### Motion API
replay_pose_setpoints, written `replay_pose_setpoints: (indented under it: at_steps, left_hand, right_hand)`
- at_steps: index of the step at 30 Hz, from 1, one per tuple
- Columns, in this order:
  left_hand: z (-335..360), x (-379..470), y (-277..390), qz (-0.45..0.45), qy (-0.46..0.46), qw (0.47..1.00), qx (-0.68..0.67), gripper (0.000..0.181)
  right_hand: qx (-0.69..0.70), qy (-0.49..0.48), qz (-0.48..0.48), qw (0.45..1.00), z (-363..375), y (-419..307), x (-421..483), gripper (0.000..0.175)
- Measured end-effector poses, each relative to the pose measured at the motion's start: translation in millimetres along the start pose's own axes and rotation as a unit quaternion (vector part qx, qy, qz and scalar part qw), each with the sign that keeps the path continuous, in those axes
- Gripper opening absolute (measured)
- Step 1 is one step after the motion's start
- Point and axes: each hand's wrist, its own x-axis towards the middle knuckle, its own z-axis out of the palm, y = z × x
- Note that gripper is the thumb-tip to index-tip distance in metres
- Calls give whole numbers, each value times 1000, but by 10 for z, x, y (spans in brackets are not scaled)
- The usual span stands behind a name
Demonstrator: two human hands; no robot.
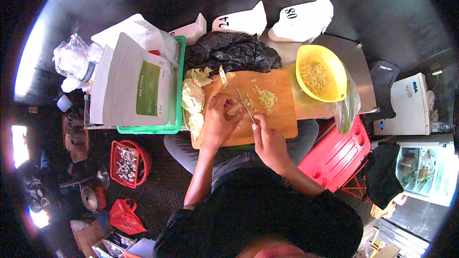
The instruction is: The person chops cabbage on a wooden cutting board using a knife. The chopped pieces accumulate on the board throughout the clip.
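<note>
On a wooden cutting board (279,122) across the front of the table, my right hand (269,139) grips a knife (244,104), its blade pointing away to the upper left. My left hand (222,118) is left of the blade, fingers curled at a pale piece of vegetable (233,110); whether they grip it cannot be told. Chopped pale-green bits (266,100) lie right of the blade. Pale leaves, apparently cabbage (193,96), are heaped at the board's left edge. A yellow bowl (339,75) to the right holds shredded food (315,79).
A green basket (181,89) with large packages stands at left. Behind the board lies a crumpled black plastic bag (233,52). White numbered plates (240,21) stand farther back. A bagged green vegetable (347,111) overhangs the right edge, above a red cooler lid (340,154).
</note>
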Motion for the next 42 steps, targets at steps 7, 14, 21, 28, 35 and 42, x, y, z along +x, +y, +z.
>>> replay_pose_setpoints:
  at_steps: [7,14,21,28,35,42]
  left_hand:
    - [4,7,-88,31,-7,999,-5,22]
    - [2,2,-58,36,16,999,-21,14]
    - [-27,-32,-38,4,11,999,-38,16]
    - [25,-36,-148,-4,3,1000,-28,8]
    - [23,-36,-184,10,-5,1000,-16,9]
    - [-76,-16,-95,58,-23,998,-9,13]
  right_hand:
    - [7,8,-17,1000,29,43,-26,27]
    - [5,-24,-3,1000,11,-3,-17,22]
    - [48,-59,-24,997,70,52,-2,28]
    - [131,-83,14,988,86,112,-5,33]
    - [27,-53,-15,998,100,4,127,26]
    - [-44,-32,-8,999,117,39,148,28]
